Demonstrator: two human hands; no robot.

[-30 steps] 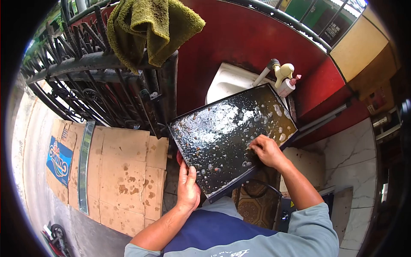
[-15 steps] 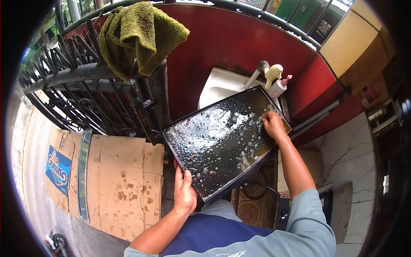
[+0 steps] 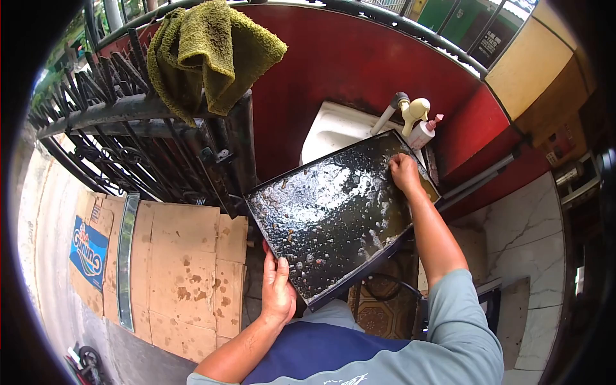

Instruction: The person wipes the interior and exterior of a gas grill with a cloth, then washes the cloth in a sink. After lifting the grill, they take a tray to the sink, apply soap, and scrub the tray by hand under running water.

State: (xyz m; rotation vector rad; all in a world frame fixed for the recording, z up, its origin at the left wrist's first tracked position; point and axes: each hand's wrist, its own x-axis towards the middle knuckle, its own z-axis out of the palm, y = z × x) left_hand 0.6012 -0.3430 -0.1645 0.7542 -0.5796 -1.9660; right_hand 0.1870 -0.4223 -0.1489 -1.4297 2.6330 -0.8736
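Observation:
A dark rectangular tray point(image 3: 321, 237), wet and covered with suds and brownish bits, is tilted in front of me, its far end over the white sink point(image 3: 330, 131). My left hand point(image 3: 278, 290) grips its near left edge, thumb on top and fingers underneath. My right hand point(image 3: 405, 173) is closed and rests against the tray's inner surface near the far right end. Whatever its fingers may hold is hidden. Murky brownish water lies along that right side.
A cream tap point(image 3: 414, 114) and a pink-capped bottle point(image 3: 422, 131) stand at the sink. A green towel point(image 3: 212, 58) hangs on the black metal gate point(image 3: 147, 122). Stained cardboard point(image 3: 183, 269) with a metal strip point(image 3: 126, 263) lies left. A red wall point(image 3: 359, 58) rises behind.
My right hand has moved slightly up and left across the tray's surface. The suds have shifted a little. My left hand keeps its hold on the edge.

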